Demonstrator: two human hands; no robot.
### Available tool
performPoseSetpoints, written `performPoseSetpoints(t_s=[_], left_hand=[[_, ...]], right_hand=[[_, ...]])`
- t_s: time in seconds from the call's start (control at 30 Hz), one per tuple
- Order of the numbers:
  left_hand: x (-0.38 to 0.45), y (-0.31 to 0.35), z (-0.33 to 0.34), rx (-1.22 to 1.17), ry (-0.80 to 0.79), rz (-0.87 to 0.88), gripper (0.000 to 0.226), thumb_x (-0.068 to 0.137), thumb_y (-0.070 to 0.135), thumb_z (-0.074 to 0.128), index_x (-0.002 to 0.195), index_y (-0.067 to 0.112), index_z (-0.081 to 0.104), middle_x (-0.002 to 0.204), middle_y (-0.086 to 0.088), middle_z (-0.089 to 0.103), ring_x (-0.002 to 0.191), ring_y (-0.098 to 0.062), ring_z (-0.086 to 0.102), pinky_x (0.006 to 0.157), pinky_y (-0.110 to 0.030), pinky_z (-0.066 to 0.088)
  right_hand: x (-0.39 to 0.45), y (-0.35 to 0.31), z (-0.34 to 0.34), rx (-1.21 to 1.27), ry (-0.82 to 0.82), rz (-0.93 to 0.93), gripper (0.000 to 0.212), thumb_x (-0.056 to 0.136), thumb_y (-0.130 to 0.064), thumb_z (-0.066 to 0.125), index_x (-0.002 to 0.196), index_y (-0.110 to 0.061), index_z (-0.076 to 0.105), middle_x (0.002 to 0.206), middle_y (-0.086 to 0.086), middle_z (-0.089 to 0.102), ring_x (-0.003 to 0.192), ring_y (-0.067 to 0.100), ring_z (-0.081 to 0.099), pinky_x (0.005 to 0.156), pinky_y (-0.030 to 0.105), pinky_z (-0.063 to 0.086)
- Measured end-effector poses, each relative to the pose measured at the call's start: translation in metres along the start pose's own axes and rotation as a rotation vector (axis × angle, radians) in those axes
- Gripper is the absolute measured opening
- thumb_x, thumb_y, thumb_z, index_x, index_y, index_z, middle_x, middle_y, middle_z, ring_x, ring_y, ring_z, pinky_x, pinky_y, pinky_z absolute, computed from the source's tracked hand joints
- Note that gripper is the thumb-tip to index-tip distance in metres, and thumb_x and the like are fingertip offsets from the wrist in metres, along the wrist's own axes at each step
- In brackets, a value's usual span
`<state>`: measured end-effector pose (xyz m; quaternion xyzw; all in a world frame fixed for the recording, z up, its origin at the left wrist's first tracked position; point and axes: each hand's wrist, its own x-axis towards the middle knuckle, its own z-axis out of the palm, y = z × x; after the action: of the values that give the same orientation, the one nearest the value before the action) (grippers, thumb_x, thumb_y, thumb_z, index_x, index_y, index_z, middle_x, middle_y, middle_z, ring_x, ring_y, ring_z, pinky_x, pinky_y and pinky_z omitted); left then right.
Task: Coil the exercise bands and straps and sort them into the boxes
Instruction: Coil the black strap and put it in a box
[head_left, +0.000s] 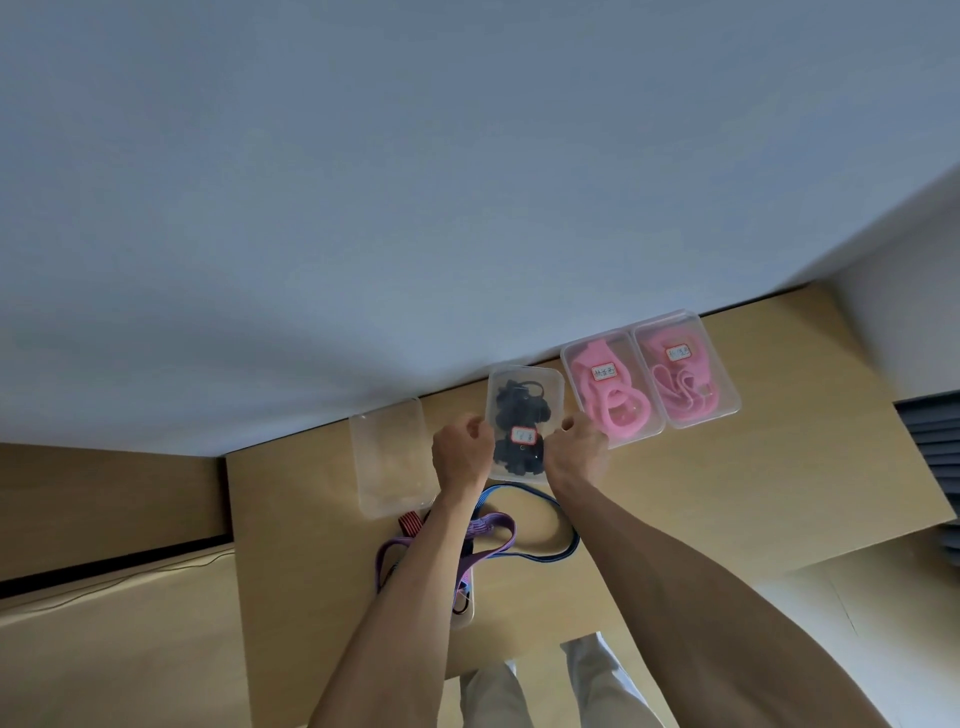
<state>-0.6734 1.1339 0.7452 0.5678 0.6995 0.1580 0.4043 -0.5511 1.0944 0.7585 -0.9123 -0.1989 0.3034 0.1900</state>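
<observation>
Hands grasp the clear lidded plastic box of black straps (524, 421): left hand (462, 454) and right hand (577, 451) curl fingers around its opposite sides on the wooden table (727, 493).

Single head-worn wide-angle view, looking forward and steeply down over both forearms onto a wooden table (727, 499) pushed against a pale wall (415, 182). Wall fills the upper half of frame; the table sits close, within arm's reach. Edges bend, probably lens distortion, so true angles are hard to judge; no second view shares the scene.
</observation>
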Motion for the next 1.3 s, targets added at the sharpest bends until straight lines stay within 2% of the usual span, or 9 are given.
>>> performPoseSetpoints(t_s=[0.07,0.2,0.3,0.4,0.67,0.83,1.0,1.17,1.3], left_hand=[[0.004,0.002,0.003,-0.017,0.018,0.028,0.018,0.095,0.012,0.057,0.087,0.008,0.073,0.076,-0.003,0.069,0.066,-0.014,0.061,0.055,-0.02,0.044],[0.004,-0.007,0.008,-0.02,0.061,0.01,0.015,0.093,0.012,0.064,0.089,0.006,0.077,0.08,-0.004,0.074,0.066,-0.011,0.06,0.054,-0.007,0.035],[0.005,-0.009,0.005,-0.002,0.031,-0.002,0.017,0.092,0.011,0.062,0.084,0.007,0.076,0.075,-0.002,0.071,0.06,-0.005,0.055,0.052,-0.009,0.034],[0.007,-0.001,-0.001,0.104,0.014,0.048,0.016,0.092,0.011,0.059,0.08,0.012,0.069,0.07,0.002,0.063,0.06,-0.009,0.051,0.051,-0.016,0.032],[0.043,0.028,0.007,0.124,0.137,0.207,0.019,0.091,-0.001,0.054,0.085,0.006,0.071,0.075,-0.006,0.064,0.07,-0.025,0.057,0.054,-0.022,0.029],[0.041,0.024,-0.001,0.101,0.08,0.189,0.02,0.099,0.008,0.053,0.103,0.008,0.073,0.091,-0.006,0.071,0.081,-0.023,0.062,0.066,-0.03,0.048],[-0.001,0.013,-0.011,0.18,0.003,0.021,0.026,0.094,0.009,0.046,0.069,0.012,0.055,0.064,-0.001,0.056,0.063,-0.023,0.054,0.05,-0.029,0.037],[-0.009,0.002,-0.013,0.203,-0.069,0.003,0.021,0.094,0.011,0.057,0.109,0.01,0.071,0.101,-0.005,0.074,0.093,-0.026,0.069,0.078,-0.037,0.056],[0.012,0.021,0.002,0.086,0.026,-0.065,0.023,0.096,0.012,0.052,0.078,0.009,0.065,0.075,-0.007,0.067,0.071,-0.027,0.062,0.05,-0.03,0.04]], right_hand=[[0.001,0.0,0.003,-0.017,0.002,-0.004,0.011,0.083,0.002,0.053,0.077,-0.007,0.057,0.071,0.008,0.052,0.062,0.024,0.045,0.055,0.03,0.036],[0.003,0.004,0.006,-0.014,0.011,-0.015,0.011,0.082,0.002,0.055,0.078,-0.008,0.056,0.073,0.009,0.056,0.065,0.027,0.05,0.057,0.034,0.044],[0.004,0.003,0.004,-0.05,0.006,-0.076,0.026,0.084,-0.001,0.06,0.108,-0.01,0.064,0.091,0.012,0.067,0.077,0.03,0.061,0.069,0.04,0.056],[0.006,-0.003,0.004,-0.177,0.064,-0.32,0.051,0.083,0.003,0.061,0.131,-0.014,0.056,0.113,0.01,0.065,0.103,0.031,0.06,0.079,0.04,0.053],[0.021,-0.016,0.012,-0.384,0.097,-0.465,0.026,0.091,-0.006,0.055,0.115,-0.013,0.061,0.124,0.006,0.059,0.111,0.025,0.055,0.085,0.029,0.044],[0.018,-0.021,0.009,-0.294,0.065,-0.458,0.041,0.086,-0.002,0.051,0.124,-0.014,0.058,0.128,0.008,0.057,0.113,0.027,0.054,0.083,0.032,0.045],[0.002,-0.008,-0.005,-0.21,0.062,-0.494,0.045,0.084,0.005,0.05,0.127,-0.006,0.06,0.132,0.014,0.058,0.117,0.035,0.057,0.086,0.041,0.052],[0.015,-0.031,-0.015,-0.255,0.024,-0.499,0.032,0.092,0.0,0.047,0.121,-0.007,0.059,0.124,0.011,0.058,0.116,0.029,0.054,0.084,0.036,0.047],[0.026,-0.05,-0.015,-0.202,-0.027,-0.249,0.025,0.101,-0.019,0.046,0.121,-0.011,0.059,0.109,0.004,0.057,0.099,0.019,0.055,0.067,0.029,0.037]])
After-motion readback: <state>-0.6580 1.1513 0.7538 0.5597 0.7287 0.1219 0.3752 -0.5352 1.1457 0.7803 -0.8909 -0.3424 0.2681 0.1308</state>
